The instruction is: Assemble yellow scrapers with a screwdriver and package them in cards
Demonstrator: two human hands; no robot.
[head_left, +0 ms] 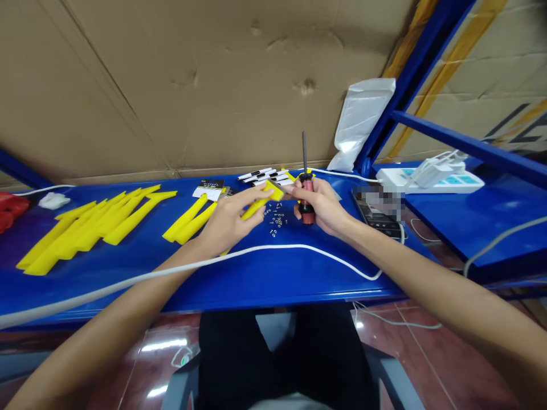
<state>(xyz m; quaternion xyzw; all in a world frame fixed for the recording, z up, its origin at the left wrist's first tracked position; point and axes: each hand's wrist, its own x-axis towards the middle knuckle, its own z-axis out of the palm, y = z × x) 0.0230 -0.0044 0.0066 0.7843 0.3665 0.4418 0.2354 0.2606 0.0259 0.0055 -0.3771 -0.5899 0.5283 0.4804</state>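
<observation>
My left hand (231, 219) is wrapped round a yellow plastic handle-shaped piece (273, 192), its end pointing to the right. In my right hand (327, 206) is a screwdriver (306, 199) with a red and black grip, its shaft pointing up. The fingertips of my right hand meet the end of the yellow piece, where a small dark, flat part shows; its kind is unclear. Below, between the hands, several tiny screws (276, 219) lie scattered on the blue tabletop (256, 279).
Several yellow pieces (94, 228) lie at left, others (188, 219) nearer my left hand. Black-and-white cards (209, 189) and marker-like sticks (260, 175) lie behind. At right are a phone (376, 213) and a power strip (431, 179). A white cable (256, 248) crosses in front.
</observation>
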